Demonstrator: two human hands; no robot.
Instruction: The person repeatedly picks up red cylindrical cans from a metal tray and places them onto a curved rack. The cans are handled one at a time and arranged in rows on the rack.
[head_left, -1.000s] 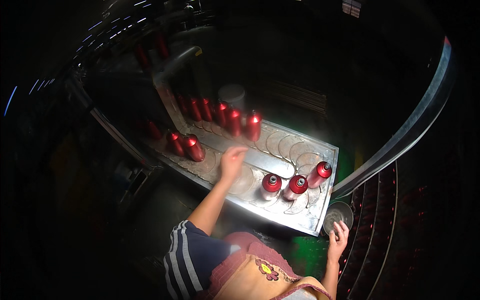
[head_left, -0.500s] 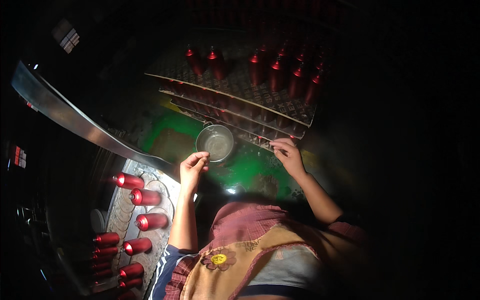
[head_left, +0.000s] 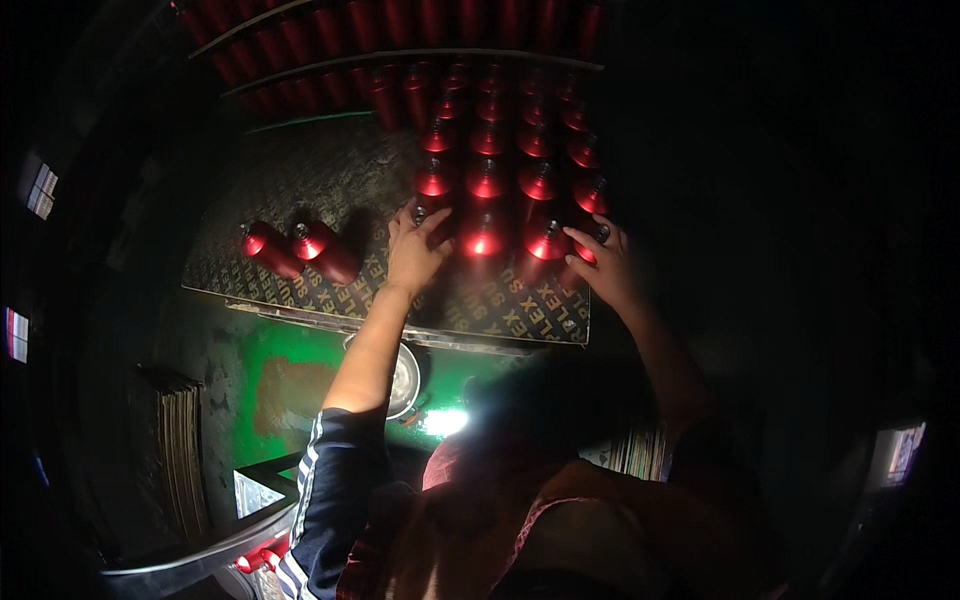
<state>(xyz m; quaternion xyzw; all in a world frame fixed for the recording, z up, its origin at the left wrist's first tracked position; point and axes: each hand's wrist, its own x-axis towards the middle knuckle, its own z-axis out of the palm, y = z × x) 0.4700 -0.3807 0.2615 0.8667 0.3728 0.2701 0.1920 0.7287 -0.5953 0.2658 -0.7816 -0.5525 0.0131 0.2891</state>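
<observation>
Bottles in red metal are lying on their sides at the left centre of the frame, three loose bottles touching each other on a dark patterned board. Right of them the left hand is resting spread and empty, fingertips touching the near-left edge of the upright red bottle cluster that is filling the upper centre. Farther right, the right hand is curling loosely around the near-right corner bottle, not clenched on it. These look like stiff, light, smooth cans, likely slippery and quick to topple; taking each around the body below the narrow cap seems safest. Below the board, a round metal dish is sitting at the lower centre. Compared with half a second ago, the view is now facing the board squarely, and both hands are no longer at the dish but up at the bottles.
</observation>
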